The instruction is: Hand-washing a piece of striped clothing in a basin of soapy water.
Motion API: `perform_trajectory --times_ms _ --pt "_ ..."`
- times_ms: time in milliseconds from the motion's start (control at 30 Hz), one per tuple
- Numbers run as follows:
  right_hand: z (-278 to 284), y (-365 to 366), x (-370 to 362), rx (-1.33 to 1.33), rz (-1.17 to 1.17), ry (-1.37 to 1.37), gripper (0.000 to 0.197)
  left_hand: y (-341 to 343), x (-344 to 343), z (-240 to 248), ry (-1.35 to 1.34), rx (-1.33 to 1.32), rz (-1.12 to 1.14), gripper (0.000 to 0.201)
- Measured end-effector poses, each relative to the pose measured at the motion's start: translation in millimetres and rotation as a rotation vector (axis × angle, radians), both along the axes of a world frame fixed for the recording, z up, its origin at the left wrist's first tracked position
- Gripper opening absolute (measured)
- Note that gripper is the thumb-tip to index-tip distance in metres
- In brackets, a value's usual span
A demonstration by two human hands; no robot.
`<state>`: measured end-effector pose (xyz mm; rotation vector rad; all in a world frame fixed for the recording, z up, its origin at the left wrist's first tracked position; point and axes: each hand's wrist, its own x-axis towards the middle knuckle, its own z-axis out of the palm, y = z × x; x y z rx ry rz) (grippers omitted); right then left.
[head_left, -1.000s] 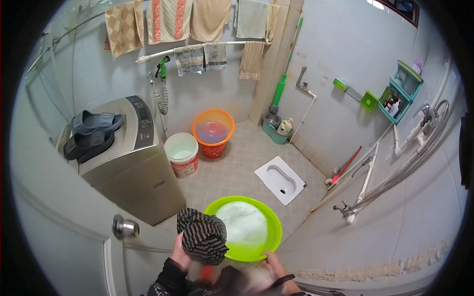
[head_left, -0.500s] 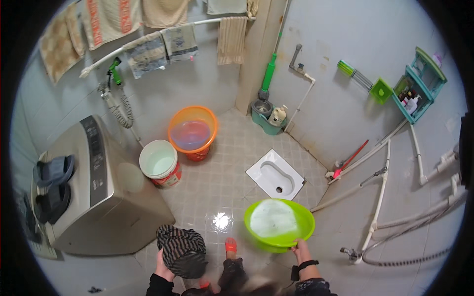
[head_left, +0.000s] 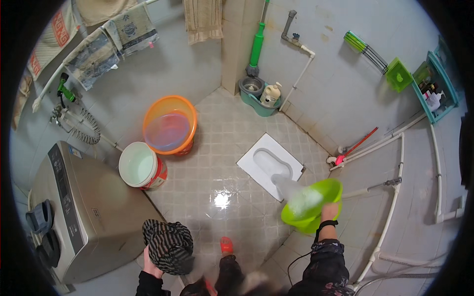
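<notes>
In my left hand is a bunched, dark striped piece of clothing, held low beside the washing machine; its exact kind is hidden by the folds. My right hand grips the near rim of a lime-green basin. The basin is tipped toward the white squat toilet, and whitish, foamy water streams over its edge into the toilet bowl. Most of the fingers of my right hand lie out of sight behind the rim and the wrist.
A washing machine with slippers on top stands left. Beyond it are a white bucket and an orange basin holding a purplish basin. A mop bucket stands in the far corner. Pipes run along the right wall; the tiled floor shines.
My right hand has swung the green basin rightward and tipped it, so its foamy water now pours into the squat toilet. My left hand keeps hold of the striped clothing. The view has shifted.
</notes>
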<state>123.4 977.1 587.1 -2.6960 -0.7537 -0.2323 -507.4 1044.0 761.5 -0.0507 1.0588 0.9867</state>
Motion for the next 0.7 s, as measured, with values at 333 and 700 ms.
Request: perform_trajectory --times_ms 333,700 --pt "111.4 91.5 -10.6 -0.197 0.055 -0.252 0.045 45.9 41.2 -16.9 -0.034 -0.054 -0.100 0.031" --pt "203.4 46.9 -63.9 -0.157 0.278 -0.383 0.058 66.4 67.2 2.7 -0.121 -0.015 -0.292 0.033"
